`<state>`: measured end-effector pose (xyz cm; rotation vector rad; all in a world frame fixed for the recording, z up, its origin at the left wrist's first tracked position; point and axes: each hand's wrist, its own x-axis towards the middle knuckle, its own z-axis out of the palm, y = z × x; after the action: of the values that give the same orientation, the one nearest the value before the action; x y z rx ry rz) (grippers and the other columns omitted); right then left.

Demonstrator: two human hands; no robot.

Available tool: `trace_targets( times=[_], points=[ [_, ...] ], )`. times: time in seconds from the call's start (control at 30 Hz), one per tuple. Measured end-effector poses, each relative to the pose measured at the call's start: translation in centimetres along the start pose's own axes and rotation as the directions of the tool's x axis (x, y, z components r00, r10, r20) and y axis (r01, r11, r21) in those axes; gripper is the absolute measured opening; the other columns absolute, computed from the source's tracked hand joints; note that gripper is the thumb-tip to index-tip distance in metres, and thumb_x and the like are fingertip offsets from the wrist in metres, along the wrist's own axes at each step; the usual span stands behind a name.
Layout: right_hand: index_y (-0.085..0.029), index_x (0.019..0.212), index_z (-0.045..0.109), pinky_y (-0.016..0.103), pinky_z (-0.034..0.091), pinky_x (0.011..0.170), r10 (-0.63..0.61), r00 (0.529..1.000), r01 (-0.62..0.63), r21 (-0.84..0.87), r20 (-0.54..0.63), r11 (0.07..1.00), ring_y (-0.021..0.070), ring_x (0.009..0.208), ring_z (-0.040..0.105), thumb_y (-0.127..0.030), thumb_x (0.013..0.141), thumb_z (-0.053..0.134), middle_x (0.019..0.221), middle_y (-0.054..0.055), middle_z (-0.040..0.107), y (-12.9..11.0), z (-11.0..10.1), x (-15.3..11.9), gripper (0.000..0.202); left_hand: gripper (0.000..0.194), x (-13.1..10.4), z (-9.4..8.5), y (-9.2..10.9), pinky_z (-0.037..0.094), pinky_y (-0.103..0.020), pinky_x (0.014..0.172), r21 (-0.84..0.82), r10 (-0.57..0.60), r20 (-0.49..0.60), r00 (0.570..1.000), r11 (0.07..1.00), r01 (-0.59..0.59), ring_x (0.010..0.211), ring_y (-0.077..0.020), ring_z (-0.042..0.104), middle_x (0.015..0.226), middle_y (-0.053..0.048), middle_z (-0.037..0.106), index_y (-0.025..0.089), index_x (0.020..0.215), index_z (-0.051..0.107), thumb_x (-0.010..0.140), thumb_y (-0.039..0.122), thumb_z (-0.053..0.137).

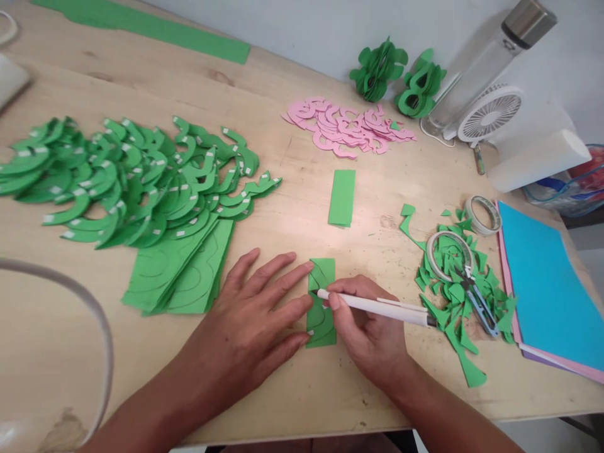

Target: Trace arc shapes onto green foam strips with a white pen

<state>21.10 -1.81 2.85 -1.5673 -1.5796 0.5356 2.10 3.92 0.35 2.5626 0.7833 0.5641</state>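
A white pen (380,307) is pinched in my right hand (372,333), its tip on a small green paper rectangle (323,336). Curved dark lines are drawn on that paper. My left hand (268,314) lies flat with fingers spread, the fingertips at the paper's left edge. Beyond it on the table lies another green paper rectangle (342,197), with no lines that I can see. Left of my left hand, several green paper pieces with drawn curves (198,270) are stacked, partly under a heap of curved green cutouts (141,182) bearing small white patches.
Pink cutouts (349,126) and green paper shapes (379,70) lie toward the wall, near a bottle (486,63) and a small fan (491,113). To the right are green scraps (455,340), scissors (479,302), tape rolls (484,215) and blue paper sheets (552,283). A cable (106,327) curves at left.
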Motion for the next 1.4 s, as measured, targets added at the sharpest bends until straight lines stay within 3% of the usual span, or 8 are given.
trace_targets(
  times=[0.43,0.67,1.03,1.4],
  points=[
    [-0.022,0.089,0.066,0.03,0.052,0.064,-0.023,1.0,0.023,-0.037,0.015,0.999,0.0165,0.068,0.068,-0.02,0.091,0.054,0.076,0.001,0.073,-0.37,-0.07,0.4,0.013,0.02,-0.03,0.13,-0.08,0.013,-0.054,0.122,-0.022,-0.001,-0.01,1.0,1.0,0.001,0.141,-0.026,0.039,0.145,-0.001,0.054,0.028,0.113,0.061,0.095,0.032,0.052],
    [-0.022,0.088,0.068,0.029,0.054,0.062,0.153,0.986,-0.144,0.124,-0.063,0.982,0.0172,0.071,0.069,-0.022,0.089,0.058,0.077,0.002,0.072,0.13,-0.07,0.03,0.009,0.02,0.01,0.16,0.0,0.015,-0.055,0.122,-0.016,-0.005,-0.006,1.0,1.0,0.004,0.141,-0.0267,0.04,0.146,0.0,0.053,0.029,0.112,0.062,0.095,0.032,0.053],
    [-0.022,0.09,0.067,0.03,0.054,0.064,0.031,0.999,-0.031,0.015,-0.026,0.999,0.0171,0.073,0.069,-0.021,0.09,0.056,0.079,0.001,0.073,-0.03,0.06,0.16,0.011,0.021,-0.13,0.15,0.0,0.015,-0.055,0.122,-0.02,-0.009,-0.007,1.0,1.0,0.009,0.141,-0.0271,0.04,0.146,0.0,0.053,0.029,0.113,0.062,0.095,0.033,0.052],
    [-0.022,0.088,0.066,0.03,0.053,0.063,0.002,1.0,-0.003,-0.026,-0.017,1.0,0.0165,0.071,0.068,-0.019,0.091,0.055,0.077,0.001,0.072,-0.17,-0.15,0.32,0.011,0.021,-0.12,0.19,-0.07,0.014,-0.055,0.122,-0.022,-0.009,-0.01,1.0,1.0,0.009,0.141,-0.027,0.04,0.146,0.0,0.053,0.029,0.113,0.062,0.096,0.036,0.051]
  ],
)
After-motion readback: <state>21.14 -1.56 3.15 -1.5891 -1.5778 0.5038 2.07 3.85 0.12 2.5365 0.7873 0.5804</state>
